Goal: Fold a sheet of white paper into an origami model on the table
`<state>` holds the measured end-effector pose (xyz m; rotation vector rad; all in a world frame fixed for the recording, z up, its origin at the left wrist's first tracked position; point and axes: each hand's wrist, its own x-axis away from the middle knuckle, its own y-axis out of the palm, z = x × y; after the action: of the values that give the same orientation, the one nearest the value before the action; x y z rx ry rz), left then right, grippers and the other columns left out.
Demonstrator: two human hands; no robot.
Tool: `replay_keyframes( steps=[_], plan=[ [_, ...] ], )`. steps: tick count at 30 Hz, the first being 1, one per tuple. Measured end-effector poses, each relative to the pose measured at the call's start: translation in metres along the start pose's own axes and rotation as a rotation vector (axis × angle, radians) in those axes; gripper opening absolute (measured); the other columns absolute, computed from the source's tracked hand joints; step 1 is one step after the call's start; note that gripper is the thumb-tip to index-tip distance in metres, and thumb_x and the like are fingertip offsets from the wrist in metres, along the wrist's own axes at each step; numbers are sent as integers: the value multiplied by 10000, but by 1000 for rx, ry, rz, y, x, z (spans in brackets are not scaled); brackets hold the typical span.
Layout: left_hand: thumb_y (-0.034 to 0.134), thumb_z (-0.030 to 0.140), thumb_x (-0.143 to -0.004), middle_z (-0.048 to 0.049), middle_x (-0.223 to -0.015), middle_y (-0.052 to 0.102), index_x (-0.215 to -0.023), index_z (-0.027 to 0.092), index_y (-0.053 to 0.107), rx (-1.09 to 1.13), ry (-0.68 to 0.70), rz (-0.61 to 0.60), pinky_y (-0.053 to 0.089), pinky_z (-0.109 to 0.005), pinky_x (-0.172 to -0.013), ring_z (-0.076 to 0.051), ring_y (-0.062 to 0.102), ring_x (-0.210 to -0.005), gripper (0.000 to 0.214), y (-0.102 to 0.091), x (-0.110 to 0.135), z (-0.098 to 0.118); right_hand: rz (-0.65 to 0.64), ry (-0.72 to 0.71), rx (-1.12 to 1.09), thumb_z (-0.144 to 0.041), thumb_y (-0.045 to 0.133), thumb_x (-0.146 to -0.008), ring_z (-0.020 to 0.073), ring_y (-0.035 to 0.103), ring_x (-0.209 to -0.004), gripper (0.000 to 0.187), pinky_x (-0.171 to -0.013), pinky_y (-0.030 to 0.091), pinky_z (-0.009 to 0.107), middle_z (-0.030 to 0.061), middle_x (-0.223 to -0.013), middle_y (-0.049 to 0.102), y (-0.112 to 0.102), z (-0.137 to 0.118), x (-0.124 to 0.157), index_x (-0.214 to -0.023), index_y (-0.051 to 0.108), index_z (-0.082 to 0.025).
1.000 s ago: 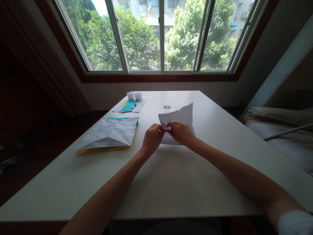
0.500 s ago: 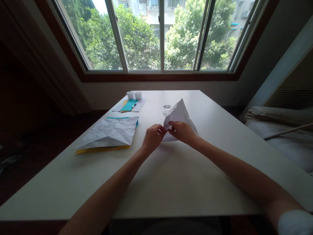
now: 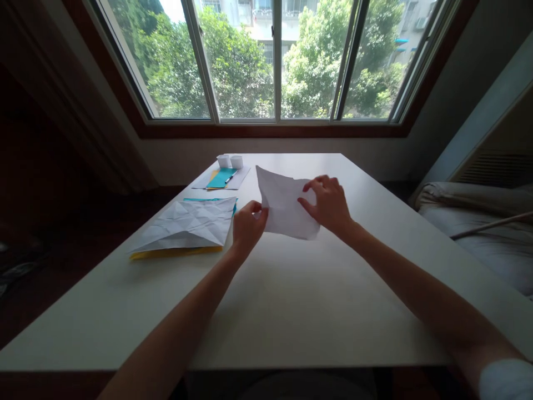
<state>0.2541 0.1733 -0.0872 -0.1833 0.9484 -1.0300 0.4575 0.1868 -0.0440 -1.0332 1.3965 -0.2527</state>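
Two bare hands at a white table, with a white sheet of paper between them. The left hand pinches the sheet's left edge between thumb and fingers. The right hand is partly spread at the sheet's right side, thumb and fingers curved with a gap between them; whether its fingertips touch the paper cannot be told. Half a second ago the two hands met at the paper's left edge; now they stand apart, the right having moved outward and the left slightly leftward. The sheet, then drawn up to a single peak, now faces the viewer more broadly, its upper left corner raised, and it covers the part of the view where round marks showed on the table. Whether its lower edge touches the table is unclear. Unchanged on the left: a creased white paper, lying over a yellow paper and a blue paper that show at its edges. Beyond it, two small white cups stand near a blue card, with a pen at its right edge.
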Motion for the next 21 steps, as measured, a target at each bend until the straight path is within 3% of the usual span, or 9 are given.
replay_keyframes(
  steps=[3, 5, 8, 10, 13, 16, 19, 21],
  plan=[
    [565, 276, -766, -6, -673, 608, -687, 173, 537, 56, -39, 29, 404, -260, -621, -175, 603, -689, 133, 0, -2, -6, 48, 274, -188, -414, 738, -627, 371, 392, -1144, 740, -870, 400, 516, 199, -1287, 383, 1, 11, -5, -1224, 390, -150],
    [561, 277, -768, -7, -665, 595, -694, 171, 535, 54, -15, 70, 406, -263, -629, -172, 594, -684, 132, 1, -2, -6, -118, 471, -490, -426, 755, -599, 345, 446, -1114, 976, -841, 445, 499, 227, -1298, 371, 6, 17, -6, -1341, 187, -143],
    [572, 264, -757, -20, -726, 604, -751, 166, 558, 72, 56, 55, 424, -273, -666, -163, 572, -687, 99, 1, -1, -3, -404, 705, -972, -308, 732, -655, 259, 587, -919, 1023, -729, 522, 416, 178, -1140, 535, 14, 24, -7, -1379, 21, -179],
    [597, 244, -734, -31, -817, 623, -829, 166, 578, 124, 94, -30, 438, -270, -678, -157, 567, -712, 125, 0, 0, -2, -439, 765, -1145, -203, 709, -668, 215, 615, -822, 914, -692, 535, 360, 121, -1012, 602, 20, 30, -6, -1364, 116, -184],
    [599, 209, -722, -42, -941, 627, -979, 174, 575, 270, 84, -172, 455, -245, -646, -143, 571, -735, 261, 1, 0, -3, -431, 761, -1204, -160, 694, -664, 188, 617, -759, 653, -666, 533, 320, 97, -937, 616, 30, 42, -5, -1228, 364, -157],
    [570, 178, -737, -41, -909, 632, -1028, 176, 571, 382, 40, -244, 455, -218, -594, -134, 577, -722, 291, 4, 0, -5, -428, 743, -1084, -206, 695, -659, 210, 610, -800, 575, -699, 530, 367, 121, -1019, 590, 39, 56, -4, -1163, 421, -156],
    [534, 105, -742, -21, -830, 637, -1027, 185, 584, 315, 76, -195, 450, -217, -602, -129, 572, -697, 300, 5, 1, -4, -153, 597, -728, -274, 715, -631, 271, 548, -969, 722, -805, 480, 469, 162, -1185, 489, 39, 57, -6, -1245, 346, -176],
    [505, 52, -740, -15, -831, 635, -1028, 191, 586, 212, 156, -131, 456, -233, -660, -132, 574, -719, 329, 3, 3, 0, 109, 354, -516, -358, 652, -703, 290, 472, -1088, 671, -901, 407, 502, 169, -1246, 433, 29, 48, -8, -1265, 334, -175]
  ],
)
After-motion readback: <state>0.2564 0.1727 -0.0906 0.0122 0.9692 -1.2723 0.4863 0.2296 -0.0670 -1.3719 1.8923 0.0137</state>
